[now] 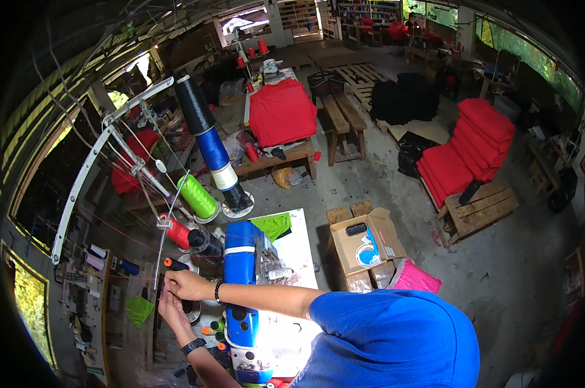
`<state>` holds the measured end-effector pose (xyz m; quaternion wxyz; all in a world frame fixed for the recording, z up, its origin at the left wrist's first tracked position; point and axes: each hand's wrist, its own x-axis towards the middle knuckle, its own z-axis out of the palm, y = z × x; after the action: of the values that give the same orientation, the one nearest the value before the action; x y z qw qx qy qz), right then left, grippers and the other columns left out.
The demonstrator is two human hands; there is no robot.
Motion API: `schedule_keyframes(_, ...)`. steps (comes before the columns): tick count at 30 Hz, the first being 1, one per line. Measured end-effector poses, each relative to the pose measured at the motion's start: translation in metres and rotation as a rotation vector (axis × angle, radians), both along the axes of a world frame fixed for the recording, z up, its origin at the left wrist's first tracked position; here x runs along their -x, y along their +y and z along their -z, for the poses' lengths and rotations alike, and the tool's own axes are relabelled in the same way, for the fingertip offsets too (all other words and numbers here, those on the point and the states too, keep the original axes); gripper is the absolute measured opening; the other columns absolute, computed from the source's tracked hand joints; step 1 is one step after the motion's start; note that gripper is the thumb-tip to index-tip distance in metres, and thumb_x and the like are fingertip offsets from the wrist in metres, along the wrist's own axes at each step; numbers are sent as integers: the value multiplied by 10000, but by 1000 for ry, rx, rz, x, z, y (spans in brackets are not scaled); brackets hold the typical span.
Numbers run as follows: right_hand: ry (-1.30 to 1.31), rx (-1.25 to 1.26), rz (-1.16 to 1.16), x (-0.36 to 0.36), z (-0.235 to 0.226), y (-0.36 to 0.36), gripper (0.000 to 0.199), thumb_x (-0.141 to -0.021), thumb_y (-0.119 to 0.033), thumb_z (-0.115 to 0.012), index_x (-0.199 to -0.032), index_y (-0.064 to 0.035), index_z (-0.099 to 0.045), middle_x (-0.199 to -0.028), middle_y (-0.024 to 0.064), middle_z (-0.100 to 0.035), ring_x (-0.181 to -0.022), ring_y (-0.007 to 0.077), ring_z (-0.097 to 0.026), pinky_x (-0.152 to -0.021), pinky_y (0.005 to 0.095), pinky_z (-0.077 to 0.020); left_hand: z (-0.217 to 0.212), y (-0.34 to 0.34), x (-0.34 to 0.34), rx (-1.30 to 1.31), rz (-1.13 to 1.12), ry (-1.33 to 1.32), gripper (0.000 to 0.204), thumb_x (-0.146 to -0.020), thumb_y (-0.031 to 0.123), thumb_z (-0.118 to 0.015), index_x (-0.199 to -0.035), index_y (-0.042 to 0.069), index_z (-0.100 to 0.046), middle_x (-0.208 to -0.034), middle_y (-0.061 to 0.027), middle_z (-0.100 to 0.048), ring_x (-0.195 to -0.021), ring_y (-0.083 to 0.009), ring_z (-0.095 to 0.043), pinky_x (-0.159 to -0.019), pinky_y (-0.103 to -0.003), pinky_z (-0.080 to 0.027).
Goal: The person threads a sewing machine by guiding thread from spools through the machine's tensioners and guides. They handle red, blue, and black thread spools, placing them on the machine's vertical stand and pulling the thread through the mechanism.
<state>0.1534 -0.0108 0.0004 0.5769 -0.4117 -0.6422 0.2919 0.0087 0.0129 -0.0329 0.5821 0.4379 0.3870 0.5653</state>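
My right hand [185, 284], with a dark bead bracelet at its wrist, is closed, its fingertips pinched together. Just below it my left hand [171, 312], wearing a dark watch, is closed too, and the fingertips of both meet. What they pinch is too small to make out; thin red threads run close by. Both hands are beside the thin metal rod [158, 262] of a thread stand, left of the blue sewing machine [240, 255]. An orange-topped black thread spool [176, 264] stands right by my right hand. Several small spools [216, 330] are grouped near my left wrist.
Large cones, including a lime green one [199, 198] and a red one [174, 231], stand behind the machine under the stand's white arm [79, 194]. Lime fabric [273, 224] lies on the white tabletop [303, 249]. A cardboard box [386, 236] and red fabric stacks [467, 152] are to the right.
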Motion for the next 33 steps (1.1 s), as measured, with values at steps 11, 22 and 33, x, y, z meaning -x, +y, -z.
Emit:
schedule_keyframes(11,-62,-154,-7,4,-1,-24,159,-819,-157,-529,-851,-1,-526,-729,170,-570,-674,369,-571,-595,439,-438,10,1,5,191,225,-241,300,-920,142,-421,-1181,27,-516,-1135,-93,-553,-1076,-180,-525,-915,-323,-428)
schedule_keyframes(22,-117,-200,-118,9,1,-41,159,-754,-172,-547,-753,-15,-522,-606,188,-537,-586,379,-552,-524,462,-401,13,-11,22,233,186,-287,373,-928,221,-486,-1262,54,-464,-1164,-90,-535,-1088,-184,-507,-926,-329,-410)
schedule_keyframes(33,737,184,-484,16,12,-21,112,-911,-98,-502,-834,-18,-516,-658,37,-547,-550,89,-529,-476,223,-434,23,-15,30,201,41,-296,408,-865,54,-506,-1267,8,-450,-1124,-44,-549,-951,-112,-537,-816,-237,-449)
